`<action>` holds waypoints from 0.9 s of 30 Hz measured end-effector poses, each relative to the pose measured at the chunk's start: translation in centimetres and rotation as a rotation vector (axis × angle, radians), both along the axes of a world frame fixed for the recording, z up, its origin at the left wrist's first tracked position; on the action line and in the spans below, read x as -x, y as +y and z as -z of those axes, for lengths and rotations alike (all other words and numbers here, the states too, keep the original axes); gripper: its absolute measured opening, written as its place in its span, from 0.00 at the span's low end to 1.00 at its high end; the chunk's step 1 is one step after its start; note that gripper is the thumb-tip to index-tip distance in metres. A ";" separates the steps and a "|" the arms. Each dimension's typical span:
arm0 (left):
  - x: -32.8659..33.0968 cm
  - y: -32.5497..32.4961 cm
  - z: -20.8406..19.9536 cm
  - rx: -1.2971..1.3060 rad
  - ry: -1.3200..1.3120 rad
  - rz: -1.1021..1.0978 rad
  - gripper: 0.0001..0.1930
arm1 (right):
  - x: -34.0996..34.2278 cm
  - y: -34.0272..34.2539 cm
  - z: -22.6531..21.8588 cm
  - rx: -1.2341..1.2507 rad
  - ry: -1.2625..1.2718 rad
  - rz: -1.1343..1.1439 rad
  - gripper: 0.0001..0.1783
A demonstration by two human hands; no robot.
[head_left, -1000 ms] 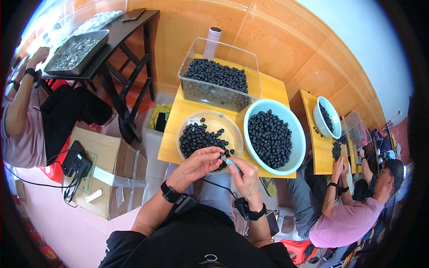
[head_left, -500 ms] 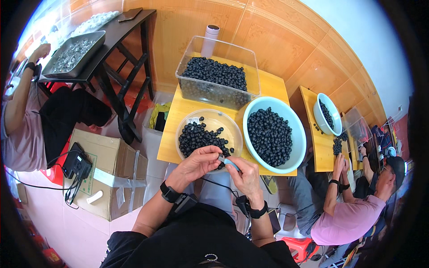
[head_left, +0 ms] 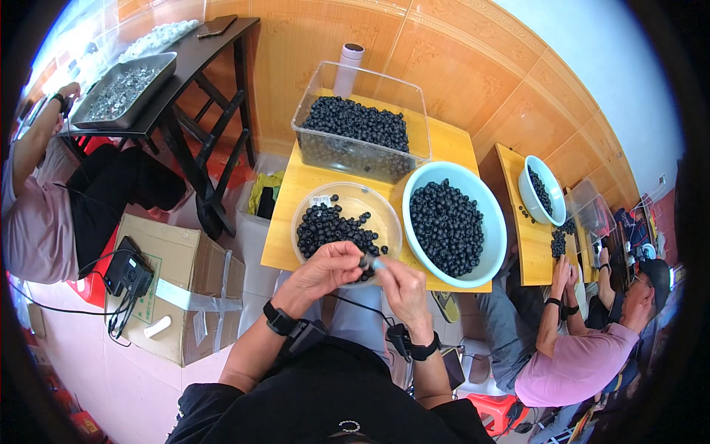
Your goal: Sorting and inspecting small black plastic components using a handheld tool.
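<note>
In front of me, my left hand [head_left: 330, 270] pinches a small dark round piece [head_left: 364, 261] between thumb and fingertips. My right hand [head_left: 404, 291] is closed on a small tool with a light-blue handle [head_left: 379, 264]; its tip meets the piece and is too small and blurred to name. Both hands are over the near rim of a round clear tub [head_left: 392, 222], which holds many black round pieces [head_left: 329, 228]. Right of it stands a pale-blue basin [head_left: 500, 244] heaped with similar black pieces [head_left: 446, 229].
Behind the tub, a rectangular clear bin [head_left: 355, 159] of black pieces stands on the yellow table [head_left: 285, 240]. A lilac flask [head_left: 347, 70] is behind it. A taped cardboard box [head_left: 181, 281] is at left. Two people sit left and right; more hands show at far right.
My right hand has shifted slightly left and turned, with less of the blue handle showing. My left hand stays nearly in place. The person at left has drawn a hand slightly back.
</note>
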State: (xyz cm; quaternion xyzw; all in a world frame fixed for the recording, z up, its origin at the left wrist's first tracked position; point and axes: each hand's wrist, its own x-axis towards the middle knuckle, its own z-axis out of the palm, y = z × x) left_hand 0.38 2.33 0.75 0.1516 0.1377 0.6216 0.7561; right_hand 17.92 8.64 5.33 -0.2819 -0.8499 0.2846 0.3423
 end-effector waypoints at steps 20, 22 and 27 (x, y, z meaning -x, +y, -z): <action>-0.6 -0.9 -0.9 0.067 0.171 0.028 0.11 | 0.1 -1.3 -0.2 0.499 0.128 -0.102 0.10; -0.4 -1.2 -0.2 0.058 0.205 0.074 0.13 | 0.0 -1.5 0.3 0.535 0.145 -0.106 0.10; -0.4 -1.5 0.1 0.052 0.207 0.160 0.13 | -0.5 -1.9 1.6 0.806 0.227 -0.118 0.10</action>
